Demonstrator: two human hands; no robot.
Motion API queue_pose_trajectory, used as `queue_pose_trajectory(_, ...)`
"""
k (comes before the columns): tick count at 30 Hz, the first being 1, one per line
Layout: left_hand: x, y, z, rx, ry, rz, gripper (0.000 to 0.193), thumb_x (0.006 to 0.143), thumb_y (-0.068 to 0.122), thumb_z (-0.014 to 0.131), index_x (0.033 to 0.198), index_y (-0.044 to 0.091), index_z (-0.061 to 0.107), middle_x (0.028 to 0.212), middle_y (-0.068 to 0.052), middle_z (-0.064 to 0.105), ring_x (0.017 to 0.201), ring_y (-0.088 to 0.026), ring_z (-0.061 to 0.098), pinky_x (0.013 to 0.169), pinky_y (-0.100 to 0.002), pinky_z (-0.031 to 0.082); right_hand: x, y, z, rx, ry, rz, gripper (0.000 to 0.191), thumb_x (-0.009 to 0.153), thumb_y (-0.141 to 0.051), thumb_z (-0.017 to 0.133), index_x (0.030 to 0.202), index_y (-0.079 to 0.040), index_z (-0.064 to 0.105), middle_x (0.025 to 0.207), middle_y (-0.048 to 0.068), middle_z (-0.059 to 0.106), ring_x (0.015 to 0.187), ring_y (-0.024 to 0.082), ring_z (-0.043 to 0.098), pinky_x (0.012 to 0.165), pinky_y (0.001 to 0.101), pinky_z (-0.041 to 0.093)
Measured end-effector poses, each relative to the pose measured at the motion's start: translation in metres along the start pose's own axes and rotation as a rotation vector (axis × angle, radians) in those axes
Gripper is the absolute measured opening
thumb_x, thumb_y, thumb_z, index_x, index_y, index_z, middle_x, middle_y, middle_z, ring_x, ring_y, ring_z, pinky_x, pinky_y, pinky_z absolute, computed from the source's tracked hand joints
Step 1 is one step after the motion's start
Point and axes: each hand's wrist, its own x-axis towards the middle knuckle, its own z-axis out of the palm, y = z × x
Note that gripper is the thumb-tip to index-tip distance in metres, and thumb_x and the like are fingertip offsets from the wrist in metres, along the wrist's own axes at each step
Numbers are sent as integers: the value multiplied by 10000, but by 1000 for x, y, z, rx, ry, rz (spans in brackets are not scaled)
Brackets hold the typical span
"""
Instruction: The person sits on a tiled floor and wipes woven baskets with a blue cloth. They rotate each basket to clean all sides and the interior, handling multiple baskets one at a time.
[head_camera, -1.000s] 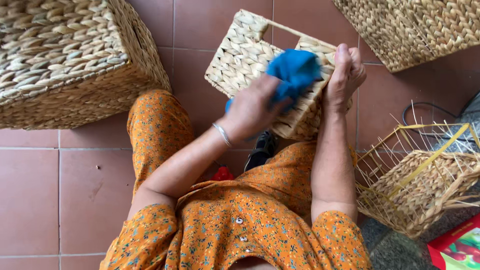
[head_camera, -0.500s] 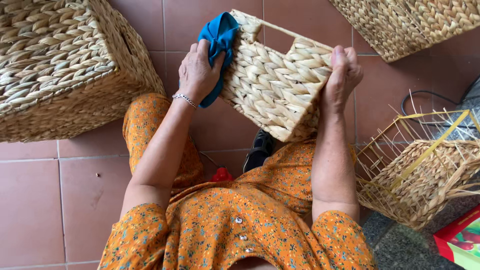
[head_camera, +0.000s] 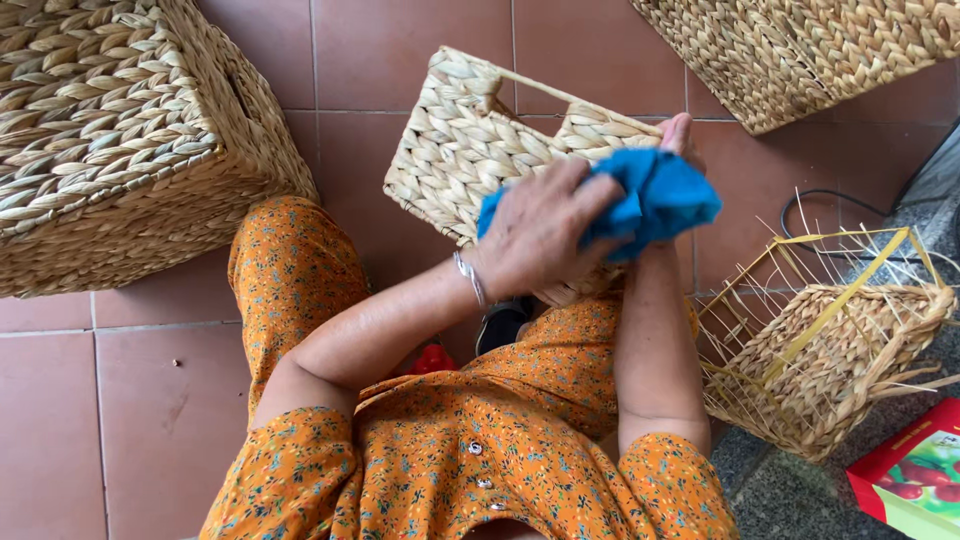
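A pale woven basket (head_camera: 470, 150) with a cut-out handle is tilted on my lap, its flat side facing up. My left hand (head_camera: 540, 230) grips a bunched blue cloth (head_camera: 655, 195) and presses it against the basket's right side. My right hand (head_camera: 680, 135) holds the basket's right edge; only the fingertips show above the cloth. A thin bracelet sits on my left wrist.
A large woven basket (head_camera: 110, 140) stands at the left on the red tile floor, another (head_camera: 800, 50) at the top right. A half-woven basket on a wire frame (head_camera: 830, 340) sits at my right. A red box (head_camera: 915, 480) lies at the bottom right corner.
My left hand has swept the blue cloth from the basket's top left corner across to its right side. The right hand has kept its hold on the basket's edge.
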Motion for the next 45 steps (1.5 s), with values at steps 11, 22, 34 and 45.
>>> queue_pose_trajectory(11,-25,-168,-33,274,233,-524,328,988,312,719,1121,67,546,1046,-215,660,965,-437,651,787,-540,504,-3,-4,1,0,24,-15,504,1133,-387,503,755,-57,457,735,-22,438,738,96,425,654,343,370)
queue_pose_trajectory(22,-63,0,-20,-74,7,-259,314,897,286,776,1055,97,580,953,-185,642,893,-404,654,745,-503,529,-5,-17,15,-157,-1,-96,534,1118,-417,470,804,5,563,719,37,586,704,137,558,654,384,445)
queue_pose_trajectory(34,-38,-145,-36,373,169,-492,370,970,375,720,1141,86,567,1010,-206,693,916,-440,674,753,-543,526,30,21,-41,243,103,-55,478,1134,-411,552,833,-40,524,843,34,538,794,157,504,743,384,473)
queue_pose_trajectory(45,-12,-20,15,116,118,-103,345,920,298,784,1059,115,527,996,-125,595,938,-347,641,747,-470,517,41,21,-45,69,123,-178,547,1091,-441,454,934,26,692,859,118,727,760,194,698,736,384,582)
